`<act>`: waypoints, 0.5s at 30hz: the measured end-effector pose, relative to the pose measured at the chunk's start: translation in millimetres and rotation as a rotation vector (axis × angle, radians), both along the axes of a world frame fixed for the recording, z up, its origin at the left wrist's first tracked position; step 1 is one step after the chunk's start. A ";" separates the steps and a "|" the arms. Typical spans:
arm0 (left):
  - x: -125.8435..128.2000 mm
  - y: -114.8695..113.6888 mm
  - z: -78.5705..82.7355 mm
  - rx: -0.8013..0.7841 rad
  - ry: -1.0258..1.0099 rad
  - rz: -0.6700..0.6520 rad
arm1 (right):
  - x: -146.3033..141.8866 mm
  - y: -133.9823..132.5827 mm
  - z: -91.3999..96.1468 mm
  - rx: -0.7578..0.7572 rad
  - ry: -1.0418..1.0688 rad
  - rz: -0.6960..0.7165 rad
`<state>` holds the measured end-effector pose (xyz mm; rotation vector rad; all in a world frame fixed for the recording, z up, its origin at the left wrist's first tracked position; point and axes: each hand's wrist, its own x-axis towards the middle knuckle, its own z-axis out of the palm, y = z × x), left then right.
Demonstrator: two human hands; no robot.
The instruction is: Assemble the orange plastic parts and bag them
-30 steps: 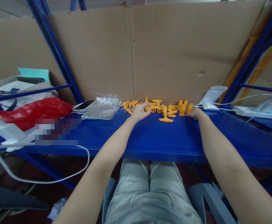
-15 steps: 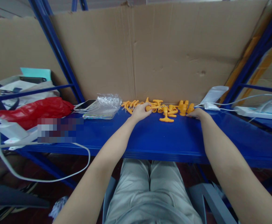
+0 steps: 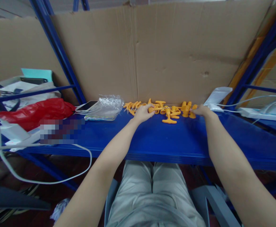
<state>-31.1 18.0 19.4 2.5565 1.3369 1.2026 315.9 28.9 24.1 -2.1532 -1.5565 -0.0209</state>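
My left hand (image 3: 143, 113) curls its fingers round a yellow-orange corkscrew (image 3: 150, 109), whose metal spiral points to the right. Beside and behind it lies a loose row of yellow corkscrews (image 3: 168, 116) with T-shaped handles, some with spirals showing. At the right end of the row, several hollow yellow corkscrew sleeves (image 3: 185, 111) stand upright. The fingers of my right hand (image 3: 201, 110) close on the top of the rightmost yellow sleeve (image 3: 192, 114); its fingertips are partly hidden.
A blue shelf board (image 3: 166, 142) carries everything, with a cardboard sheet (image 3: 176, 50) behind. To the left are a clear plastic bag (image 3: 108, 108), a phone (image 3: 88, 106), a red bag (image 3: 40, 113) and a white cable (image 3: 57, 182). A white power strip (image 3: 266, 114) lies at right.
My right hand has risen slightly and shifted right, its fingers now at the top of the rightmost sleeve, which stands straighter than before. The left hand has barely moved.
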 end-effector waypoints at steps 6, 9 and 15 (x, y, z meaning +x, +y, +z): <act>-0.1 -0.4 0.2 -0.009 -0.005 -0.002 | -12.4 -3.5 -5.0 0.006 -0.150 0.082; -0.3 -0.4 0.8 -0.024 0.001 0.003 | -12.9 -3.0 -7.6 -0.030 -0.189 0.129; -0.4 0.0 0.5 -0.015 0.001 -0.005 | -14.2 -6.7 -0.2 -0.049 -0.155 0.056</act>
